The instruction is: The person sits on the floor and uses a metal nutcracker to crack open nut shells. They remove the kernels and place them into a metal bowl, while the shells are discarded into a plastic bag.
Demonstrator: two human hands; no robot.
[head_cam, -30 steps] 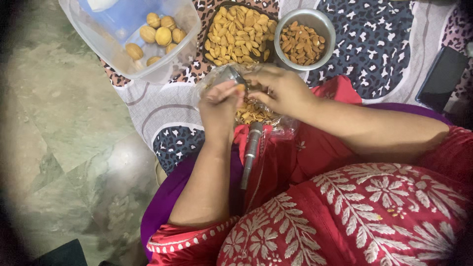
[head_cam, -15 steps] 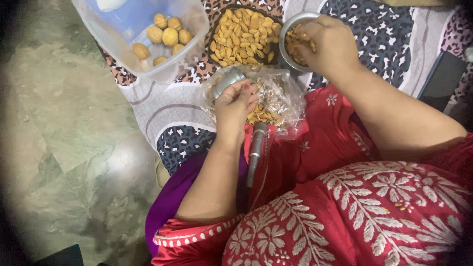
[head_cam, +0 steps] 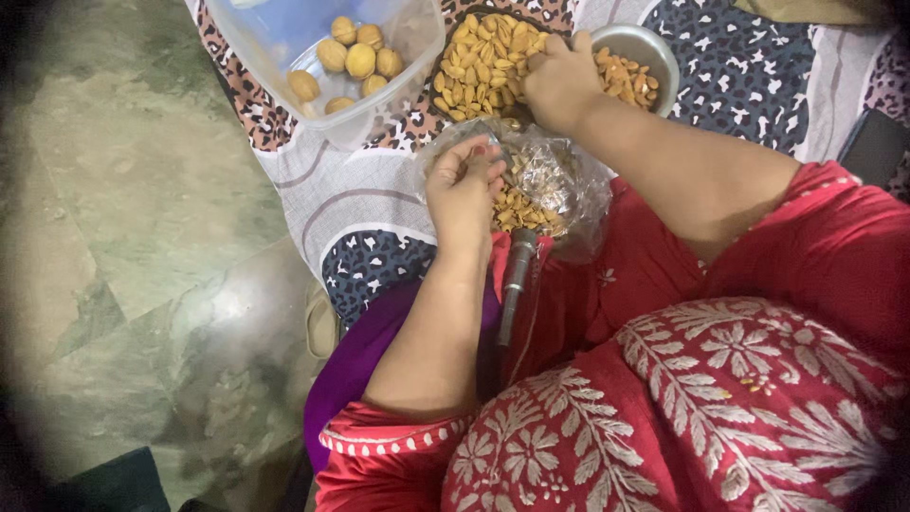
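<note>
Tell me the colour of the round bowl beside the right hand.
The round bowl is silvery grey metal, seen in the head view, right of the right hand.

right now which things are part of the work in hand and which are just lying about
In use:
left hand
right hand
crinkled clear plastic bag of shells
dark tray of unshelled almonds
round steel bowl of kernels

Lying about:
clear plastic tub of walnuts
black flat phone

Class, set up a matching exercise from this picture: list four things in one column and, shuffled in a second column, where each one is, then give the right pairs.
Things:
1. walnuts
2. steel bowl
3. right hand
4. clear bag

Places:
A. over the dark tray of pale nuts
B. on the lap, under the left hand
C. in the clear plastic tub
D. farthest right of the containers

Pairs: 1-C, 2-D, 3-A, 4-B
</note>
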